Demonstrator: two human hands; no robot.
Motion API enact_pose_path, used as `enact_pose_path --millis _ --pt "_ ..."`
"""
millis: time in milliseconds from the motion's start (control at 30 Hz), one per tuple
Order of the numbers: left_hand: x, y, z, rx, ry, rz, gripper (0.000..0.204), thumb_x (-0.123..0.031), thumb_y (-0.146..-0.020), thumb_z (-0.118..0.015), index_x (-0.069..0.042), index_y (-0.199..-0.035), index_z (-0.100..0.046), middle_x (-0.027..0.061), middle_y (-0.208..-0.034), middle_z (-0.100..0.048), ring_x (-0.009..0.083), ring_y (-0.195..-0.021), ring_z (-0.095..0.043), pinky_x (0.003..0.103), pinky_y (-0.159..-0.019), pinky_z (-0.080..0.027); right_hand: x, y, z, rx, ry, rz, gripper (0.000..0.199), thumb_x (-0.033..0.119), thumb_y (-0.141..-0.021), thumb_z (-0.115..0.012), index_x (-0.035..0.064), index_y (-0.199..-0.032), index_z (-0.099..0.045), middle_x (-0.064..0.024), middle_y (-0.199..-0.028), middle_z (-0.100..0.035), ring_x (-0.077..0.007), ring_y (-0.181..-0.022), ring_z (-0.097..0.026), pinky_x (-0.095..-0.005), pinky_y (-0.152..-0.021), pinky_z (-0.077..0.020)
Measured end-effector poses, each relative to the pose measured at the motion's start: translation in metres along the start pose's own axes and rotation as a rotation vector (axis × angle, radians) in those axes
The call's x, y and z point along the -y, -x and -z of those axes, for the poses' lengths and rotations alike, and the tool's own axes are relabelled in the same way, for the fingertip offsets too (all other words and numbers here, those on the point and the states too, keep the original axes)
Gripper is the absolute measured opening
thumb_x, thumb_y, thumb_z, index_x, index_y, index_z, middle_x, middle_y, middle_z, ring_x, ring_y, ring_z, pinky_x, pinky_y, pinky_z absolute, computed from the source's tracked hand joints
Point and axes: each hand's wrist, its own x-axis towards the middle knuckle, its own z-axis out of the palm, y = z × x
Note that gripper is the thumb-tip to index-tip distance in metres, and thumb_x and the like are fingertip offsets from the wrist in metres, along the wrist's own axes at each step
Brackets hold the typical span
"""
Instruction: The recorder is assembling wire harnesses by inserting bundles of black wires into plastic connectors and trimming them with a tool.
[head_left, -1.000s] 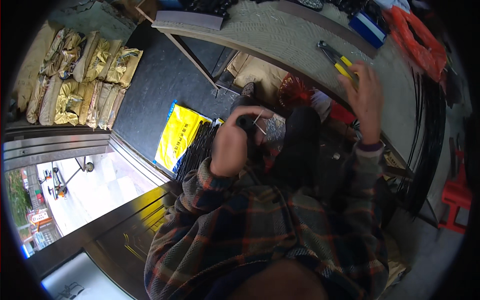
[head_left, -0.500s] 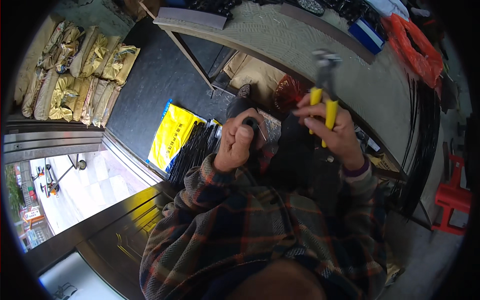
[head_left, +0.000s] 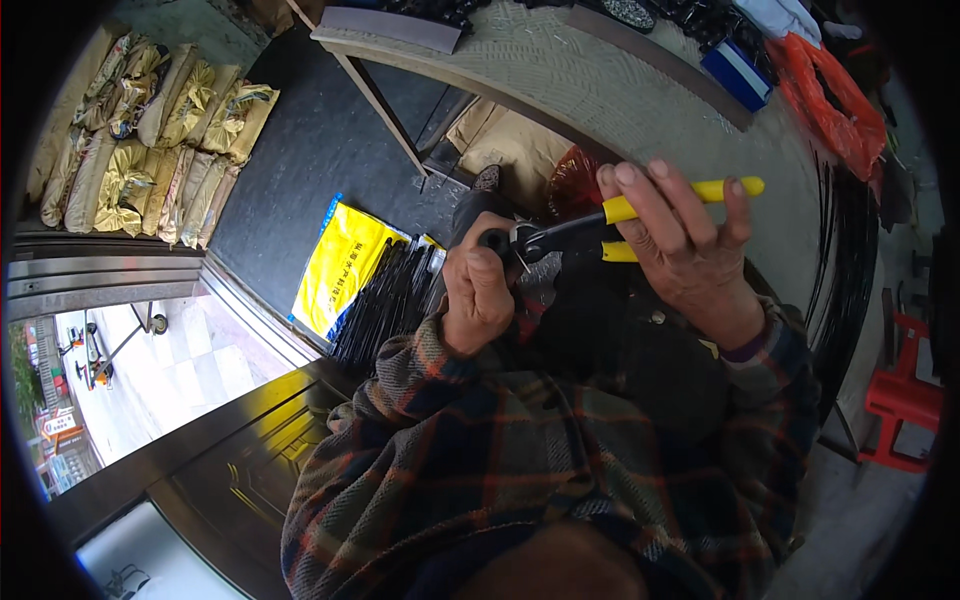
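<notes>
My left hand [head_left: 477,300] is closed round a dark, round tube-like piece [head_left: 493,239], its end facing up beside my thumb. A thin, light wire or strip shows next to it. My right hand [head_left: 690,245] holds end-cutting pincers [head_left: 570,233] with yellow handles. Its fingers lie over the upper handle, and the two handles are spread apart. The metal jaws sit against the end of the dark piece, at the wire; whether they grip it cannot be made out. Below my hands, my lap is dark.
A workbench [head_left: 560,70] runs across the far side, bearing a blue box [head_left: 735,72] and a red plastic bag [head_left: 822,105]. Black rods [head_left: 385,300] lie on a yellow sack [head_left: 340,260] at left. Stacked sacks [head_left: 150,140] stand far left, a red stool [head_left: 900,400] at right.
The pincers have swung down from upright and moved left, bringing their jaws to the dark piece. My right hand has turned and its fingers have stretched over the handle. My left hand stays nearly still.
</notes>
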Motion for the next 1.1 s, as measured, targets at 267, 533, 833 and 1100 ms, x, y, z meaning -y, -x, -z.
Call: enact_pose_path --millis 267,533,833,1100 --pt "0.004 -0.005 0.018 0.266 0.025 -0.256 0.060 -0.048 -0.088 -0.039 0.001 -0.124 -0.040 0.0111 -0.090 -0.058 0.0172 -0.074 -0.056 0.026 -0.070 -0.043 -0.024 0.008 0.029 0.404 -0.585 0.014 0.018 0.013 -0.075 -0.063 0.0056 -0.090 -0.055 -0.0125 -0.099 -0.053 -0.0268 -0.083 -0.057 -0.0371 -0.069 -0.0470" --pt "0.000 -0.003 0.017 0.827 0.141 -0.271 0.052 -0.027 -0.075 -0.067 0.002 -0.113 -0.045 0.0138 -0.095 -0.055 0.0242 -0.089 -0.056 0.032 -0.080 -0.042 -0.039 0.042 0.032 0.893 -1.592 -0.248 0.053 0.033 -0.065 -0.073 0.0076 -0.105 -0.048 -0.0107 -0.090 -0.056 -0.0266 -0.069 -0.059 -0.0309 -0.058 -0.0483" --pt "0.001 0.001 -0.010 0.567 -0.087 -0.344 0.057 -0.020 -0.066 -0.075 -0.002 -0.112 -0.046 0.0128 -0.102 -0.057 0.0245 -0.088 -0.060 0.030 -0.074 -0.046 -0.010 0.058 0.037 0.495 -0.568 -0.138 0.011 0.008 -0.074 -0.055 0.0069 -0.085 -0.055 -0.0104 -0.099 -0.046 -0.0246 -0.087 -0.052 -0.0386 -0.073 -0.0437" --pt "-0.005 -0.009 -0.010 0.801 0.115 -0.147 0.060 -0.027 -0.063 -0.072 0.000 -0.112 -0.051 0.0134 -0.109 -0.056 0.0218 -0.093 -0.059 0.030 -0.079 -0.045 -0.030 0.074 0.038 0.890 -1.383 -0.469 0.029 0.004 -0.073 -0.065 0.0023 -0.094 -0.045 -0.0089 -0.092 -0.053 -0.0188 -0.078 -0.056 -0.0300 -0.064 -0.0459"
